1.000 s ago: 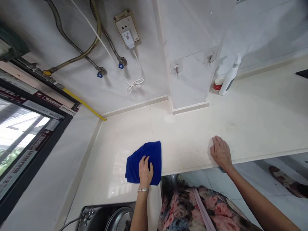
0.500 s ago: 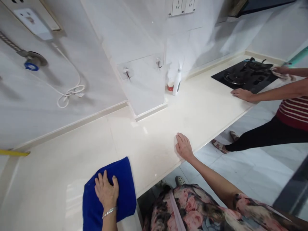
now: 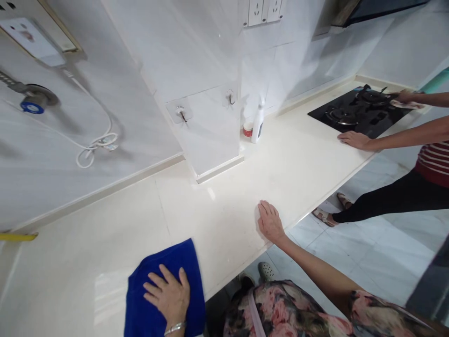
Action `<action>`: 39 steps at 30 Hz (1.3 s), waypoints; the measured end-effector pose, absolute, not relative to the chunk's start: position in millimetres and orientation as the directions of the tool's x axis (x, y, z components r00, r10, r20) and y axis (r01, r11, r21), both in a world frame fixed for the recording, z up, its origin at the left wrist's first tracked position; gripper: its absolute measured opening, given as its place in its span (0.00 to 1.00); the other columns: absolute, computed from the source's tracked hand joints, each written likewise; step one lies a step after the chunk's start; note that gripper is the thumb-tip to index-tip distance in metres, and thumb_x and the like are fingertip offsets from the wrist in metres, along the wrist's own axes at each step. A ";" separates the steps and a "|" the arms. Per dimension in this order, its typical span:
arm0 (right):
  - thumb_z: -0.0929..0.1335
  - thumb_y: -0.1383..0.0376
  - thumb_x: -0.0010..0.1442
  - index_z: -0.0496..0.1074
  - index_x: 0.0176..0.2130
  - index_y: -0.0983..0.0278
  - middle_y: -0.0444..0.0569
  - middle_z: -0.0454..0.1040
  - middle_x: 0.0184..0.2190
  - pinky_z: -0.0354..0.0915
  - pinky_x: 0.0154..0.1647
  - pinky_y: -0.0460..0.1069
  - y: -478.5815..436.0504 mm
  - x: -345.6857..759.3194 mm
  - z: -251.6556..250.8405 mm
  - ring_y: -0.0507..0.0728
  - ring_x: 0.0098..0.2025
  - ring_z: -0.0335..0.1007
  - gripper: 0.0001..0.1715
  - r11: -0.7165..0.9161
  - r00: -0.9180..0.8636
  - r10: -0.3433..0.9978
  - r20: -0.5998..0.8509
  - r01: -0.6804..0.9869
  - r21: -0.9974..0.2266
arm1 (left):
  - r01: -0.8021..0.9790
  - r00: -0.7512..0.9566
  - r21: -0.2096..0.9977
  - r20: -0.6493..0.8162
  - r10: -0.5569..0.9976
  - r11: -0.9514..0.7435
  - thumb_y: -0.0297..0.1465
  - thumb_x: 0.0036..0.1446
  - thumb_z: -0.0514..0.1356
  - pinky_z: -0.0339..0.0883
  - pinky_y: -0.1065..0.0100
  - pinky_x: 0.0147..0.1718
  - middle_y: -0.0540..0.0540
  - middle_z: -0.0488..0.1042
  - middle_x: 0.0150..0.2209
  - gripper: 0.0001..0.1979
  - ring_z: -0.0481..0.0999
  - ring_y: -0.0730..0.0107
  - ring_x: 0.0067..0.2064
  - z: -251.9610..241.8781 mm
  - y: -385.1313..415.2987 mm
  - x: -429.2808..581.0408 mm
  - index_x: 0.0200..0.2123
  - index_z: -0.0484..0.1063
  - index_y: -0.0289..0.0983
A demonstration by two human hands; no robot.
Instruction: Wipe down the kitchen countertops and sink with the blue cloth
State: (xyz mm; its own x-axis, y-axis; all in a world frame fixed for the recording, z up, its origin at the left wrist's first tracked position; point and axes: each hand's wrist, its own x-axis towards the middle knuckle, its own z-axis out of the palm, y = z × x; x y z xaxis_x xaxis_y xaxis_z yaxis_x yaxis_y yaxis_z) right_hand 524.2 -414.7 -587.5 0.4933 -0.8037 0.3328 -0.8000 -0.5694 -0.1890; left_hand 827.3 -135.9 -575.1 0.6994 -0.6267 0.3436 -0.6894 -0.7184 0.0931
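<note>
By the desk (image 3: pixel 217 229) edge, the spread left hand (image 3: pixel 170 296) is lying on blue cloth (image 3: pixel 147 323), the empty right hand (image 3: pixel 271 222) is resting half-curled, overreaching perhaps risking a drop.

A smooth cream kitchen bench (image 3: pixel 298 164) runs along glossy pale-grey tiled walls (image 3: pixel 206 135), a low cream upstand (image 3: pixel 94 194) lining its back edge. Below its front edge spreads a white marbled tile floor (image 3: pixel 389 262). Striped white glare (image 3: pixel 109 295) marks the bench's left part. Above its far right end, a dark fixture (image 3: pixel 382 11), perhaps a hood, is cut off.
</note>
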 end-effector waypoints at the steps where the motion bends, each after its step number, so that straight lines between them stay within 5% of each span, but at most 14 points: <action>1: 0.61 0.71 0.65 0.63 0.66 0.73 0.63 0.63 0.68 0.55 0.71 0.63 -414.4 524.4 -587.9 0.68 0.70 0.54 0.31 -0.569 0.495 -0.805 0.327 -0.801 -0.188 | -0.722 0.666 0.072 0.340 -0.664 -0.688 0.43 0.68 0.53 0.52 0.22 0.64 0.14 0.49 0.72 0.38 0.43 0.17 0.74 -575.5 -140.1 819.1 0.72 0.52 0.24; 9: 0.61 0.72 0.63 0.57 0.69 0.71 0.64 0.60 0.69 0.54 0.71 0.67 -414.1 526.0 -585.2 0.70 0.71 0.52 0.37 -0.577 0.505 -0.810 0.299 -0.778 -0.247 | -0.918 0.380 0.177 0.135 -0.915 -0.355 0.40 0.66 0.55 0.42 0.26 0.71 0.24 0.40 0.76 0.37 0.30 0.27 0.77 -564.3 -225.9 745.3 0.73 0.53 0.31; 14: 0.60 0.73 0.63 0.52 0.72 0.69 0.62 0.60 0.69 0.54 0.71 0.67 -416.1 526.2 -580.1 0.69 0.72 0.52 0.40 -0.545 0.474 -0.836 0.275 -0.774 -0.321 | -0.939 0.154 0.316 0.029 -0.988 -0.137 0.41 0.67 0.54 0.41 0.28 0.72 0.32 0.39 0.78 0.36 0.34 0.30 0.77 -555.0 -307.2 715.1 0.74 0.51 0.41; 24: 0.59 0.69 0.68 0.55 0.71 0.66 0.60 0.64 0.66 0.60 0.70 0.64 -420.6 514.5 -593.9 0.64 0.69 0.59 0.34 -0.552 0.402 -0.825 0.397 -0.722 -0.416 | -0.903 -0.030 0.423 0.103 -0.994 0.072 0.45 0.68 0.53 0.45 0.37 0.74 0.41 0.50 0.77 0.30 0.43 0.41 0.78 -556.0 -405.2 722.0 0.71 0.59 0.49; 27: 0.58 0.70 0.68 0.58 0.69 0.65 0.61 0.66 0.65 0.62 0.68 0.65 -420.2 511.7 -598.6 0.65 0.68 0.60 0.33 -0.590 0.426 -0.794 0.434 -0.710 -0.384 | -0.909 0.085 0.416 0.105 -0.991 -0.034 0.44 0.68 0.53 0.46 0.41 0.75 0.44 0.52 0.76 0.29 0.46 0.46 0.77 -555.1 -386.6 758.2 0.70 0.61 0.49; 31: 0.60 0.68 0.66 0.63 0.67 0.67 0.63 0.68 0.63 0.66 0.66 0.66 -423.1 498.9 -606.8 0.67 0.66 0.64 0.31 -0.658 0.466 -0.738 0.488 -0.657 -0.368 | -0.856 0.422 0.357 0.067 -0.904 -0.373 0.45 0.69 0.52 0.43 0.43 0.75 0.44 0.52 0.76 0.29 0.45 0.45 0.77 -552.6 -322.3 832.4 0.71 0.61 0.47; 39: 0.62 0.63 0.62 0.65 0.67 0.68 0.66 0.71 0.61 0.70 0.61 0.71 -439.3 482.7 -622.5 0.76 0.62 0.69 0.35 -0.733 0.541 -0.671 0.507 -0.588 -0.343 | -0.437 0.896 0.257 0.038 -0.442 -0.862 0.46 0.69 0.49 0.44 0.40 0.74 0.38 0.50 0.76 0.32 0.43 0.41 0.77 -542.4 -103.2 926.3 0.72 0.58 0.43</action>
